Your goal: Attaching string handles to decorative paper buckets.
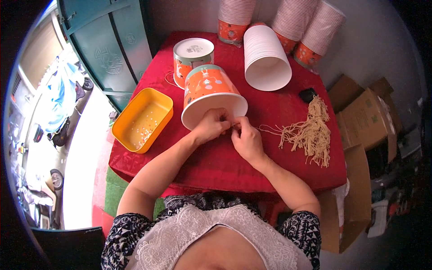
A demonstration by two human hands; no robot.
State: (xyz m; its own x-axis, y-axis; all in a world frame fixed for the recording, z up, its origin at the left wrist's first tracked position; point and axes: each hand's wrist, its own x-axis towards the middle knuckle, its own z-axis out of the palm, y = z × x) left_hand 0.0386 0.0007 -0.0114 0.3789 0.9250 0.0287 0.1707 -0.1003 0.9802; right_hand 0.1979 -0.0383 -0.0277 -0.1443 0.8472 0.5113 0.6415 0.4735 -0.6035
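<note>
With 12 o'clock pointing straight away from the wearer, I am watching from afar as the left hand (211,123) and right hand (247,138) are meeting at the near rim of an orange paper bucket (211,85). The left fingers are bending inward in front of its mouth; the right thumb and forefinger are sitting close beside them. Something small and dark is showing at the fingertips, but I cannot tell what it is, nor whether either hand is actually grasping it.

The bucket is lying tipped toward 11 o'clock from the fingertips, its long axis running roughly 12 to 6, mouth facing the wearer. Any move from here, I am judging, is hinging on the rim's 4 o'clock edge: the left hand is overlapping the mouth and so is nearer, while the right is resting just outside.

Farther out on the red cloth (202,166), a yellow tray (155,96) is sitting at 9 o'clock and a tan cord bundle (312,128) is spreading at 3. An upturned bucket (180,69) is standing at 11, a white nested stack (265,47) is lying at 1, and wrapped stacks (298,18) are standing beyond.
</note>
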